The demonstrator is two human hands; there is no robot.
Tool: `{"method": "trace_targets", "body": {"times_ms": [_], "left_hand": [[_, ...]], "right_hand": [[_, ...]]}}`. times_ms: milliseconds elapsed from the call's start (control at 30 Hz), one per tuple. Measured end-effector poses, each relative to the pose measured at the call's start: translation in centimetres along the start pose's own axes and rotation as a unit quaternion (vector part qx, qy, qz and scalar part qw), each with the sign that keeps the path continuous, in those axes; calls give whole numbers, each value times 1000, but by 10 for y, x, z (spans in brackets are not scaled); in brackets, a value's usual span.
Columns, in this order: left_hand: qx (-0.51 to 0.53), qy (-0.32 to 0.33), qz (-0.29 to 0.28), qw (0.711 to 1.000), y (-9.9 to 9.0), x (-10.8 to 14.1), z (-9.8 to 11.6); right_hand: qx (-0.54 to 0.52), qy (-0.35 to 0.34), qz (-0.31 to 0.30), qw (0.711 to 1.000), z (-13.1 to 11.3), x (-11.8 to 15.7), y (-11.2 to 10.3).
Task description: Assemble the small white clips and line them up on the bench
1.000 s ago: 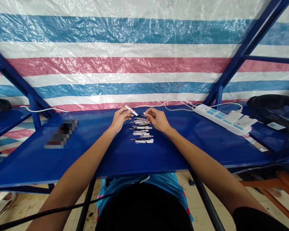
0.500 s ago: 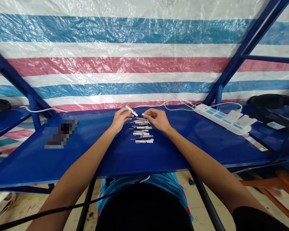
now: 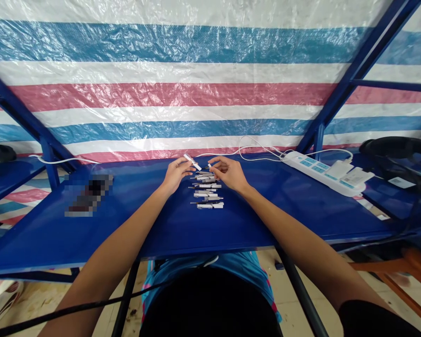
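My left hand (image 3: 176,174) pinches a white pen barrel (image 3: 192,162), which slants down to the right above the table. Facing it, my right hand (image 3: 228,173) is closed on a small white pen part (image 3: 209,166) with a thin dark end that points left toward the barrel. A narrow gap seems to lie between the two pieces. Below the hands, several disassembled pens (image 3: 207,186) lie crosswise in a column, white barrels beside thin dark refills. The fingers of my right hand partly cover the far end of this column.
The blue table (image 3: 175,229) carries everything. A blurred-out dark object (image 3: 89,195) lies at left. On the right stands a white power strip (image 3: 323,173) with plugged-in adapters, its white cable (image 3: 224,154) running along the back edge. Striped plastic sheeting (image 3: 182,96) hangs behind.
Both hands keep nearly the same place and grip. The barrel and the small white part have shifted only slightly.
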State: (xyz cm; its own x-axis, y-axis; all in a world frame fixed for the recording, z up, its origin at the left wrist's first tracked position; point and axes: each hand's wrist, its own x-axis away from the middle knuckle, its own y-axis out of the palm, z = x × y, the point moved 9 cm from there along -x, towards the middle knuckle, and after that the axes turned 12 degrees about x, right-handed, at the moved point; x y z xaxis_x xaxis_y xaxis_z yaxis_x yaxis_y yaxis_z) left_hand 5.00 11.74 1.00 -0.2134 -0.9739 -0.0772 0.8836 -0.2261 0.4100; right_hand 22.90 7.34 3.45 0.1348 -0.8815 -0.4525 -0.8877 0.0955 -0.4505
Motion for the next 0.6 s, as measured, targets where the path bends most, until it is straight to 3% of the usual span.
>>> {"method": "trace_targets", "body": {"times_ms": [600], "left_hand": [[44, -12, -27, 999, 4, -1, -5]], "right_hand": [[3, -22, 22, 1000, -2, -1, -2]]}}
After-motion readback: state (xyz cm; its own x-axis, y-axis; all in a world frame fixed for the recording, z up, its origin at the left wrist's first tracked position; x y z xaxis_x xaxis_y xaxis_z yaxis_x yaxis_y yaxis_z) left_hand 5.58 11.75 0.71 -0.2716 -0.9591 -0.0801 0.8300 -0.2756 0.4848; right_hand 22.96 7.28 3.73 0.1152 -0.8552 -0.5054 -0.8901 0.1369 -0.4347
